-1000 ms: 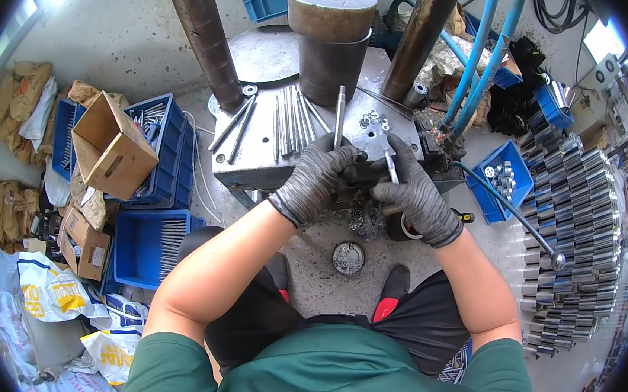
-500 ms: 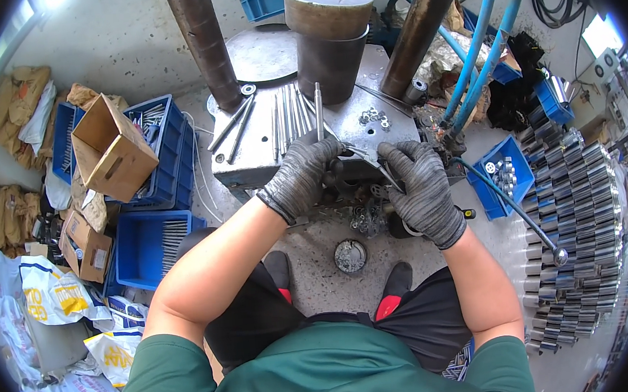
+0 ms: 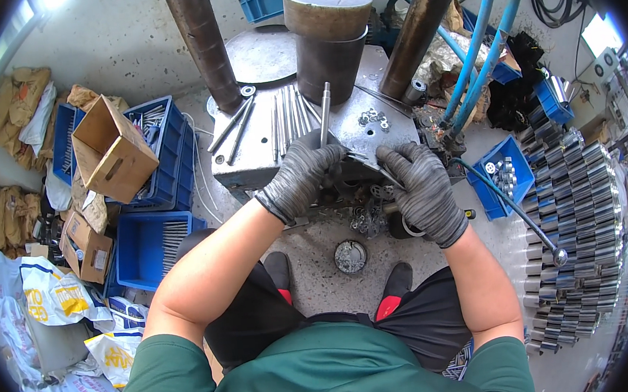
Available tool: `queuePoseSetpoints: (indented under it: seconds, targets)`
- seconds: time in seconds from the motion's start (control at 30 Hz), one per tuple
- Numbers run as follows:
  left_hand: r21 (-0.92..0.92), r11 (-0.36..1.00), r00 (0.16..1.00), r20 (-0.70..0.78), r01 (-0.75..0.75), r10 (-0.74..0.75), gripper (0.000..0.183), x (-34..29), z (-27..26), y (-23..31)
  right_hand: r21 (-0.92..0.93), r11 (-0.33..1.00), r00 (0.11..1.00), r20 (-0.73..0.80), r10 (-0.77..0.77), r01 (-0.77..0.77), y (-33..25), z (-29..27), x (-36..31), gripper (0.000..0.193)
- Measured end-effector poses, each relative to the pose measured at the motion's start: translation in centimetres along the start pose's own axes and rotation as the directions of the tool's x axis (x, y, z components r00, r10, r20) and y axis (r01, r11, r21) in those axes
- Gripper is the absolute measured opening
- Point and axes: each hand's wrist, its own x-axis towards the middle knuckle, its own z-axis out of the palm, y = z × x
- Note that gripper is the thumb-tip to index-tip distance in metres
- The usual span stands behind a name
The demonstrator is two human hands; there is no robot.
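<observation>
My left hand [image 3: 300,170] grips a rod [image 3: 326,111] as my right hand [image 3: 424,192], gripping a tool [image 3: 372,163], swings it left, seemingly pairing the two.

You get bright light, a burnt-out patch [image 3: 604,41] far right of the steel cylinder [image 3: 330,53] and a sheen on the bench [image 3: 349,122] before it. Your hands [image 3: 426,195] look crisp; far out from the cylinder, edges bend toward black corners.
</observation>
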Motion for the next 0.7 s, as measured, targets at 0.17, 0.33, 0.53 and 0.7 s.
queuePoseSetpoints:
  seconds: [0.17, 0.33, 0.53, 0.7]
  targets:
    - [0.153, 0.985, 0.991, 0.12, -0.074, 0.055, 0.022, -0.6, -0.6, 0.4, 0.278, 0.92, 0.962, 0.078, 0.264, -0.275, 1.6, -0.2, -0.9, 0.046]
    - [0.468, 0.85, 0.969, 0.081, -0.243, 0.233, 0.027, 0.1, -0.7, -0.4, 0.415, 0.744, 0.847, 0.162, 0.506, -0.523, 2.6, -2.0, -0.4, 0.045]
    - [0.612, 0.697, 0.923, 0.168, -0.373, 0.346, 0.021, 0.1, -0.7, -0.3, 0.421, 0.761, 0.867, 0.159, 0.473, -0.493, 3.3, -2.8, -0.8, 0.047]
    - [0.685, 0.593, 0.892, 0.202, -0.424, 0.405, 0.023, -0.6, -0.4, 1.0, 0.353, 0.768, 0.842, 0.302, 0.446, -0.534, 3.3, -4.6, -0.4, 0.049]
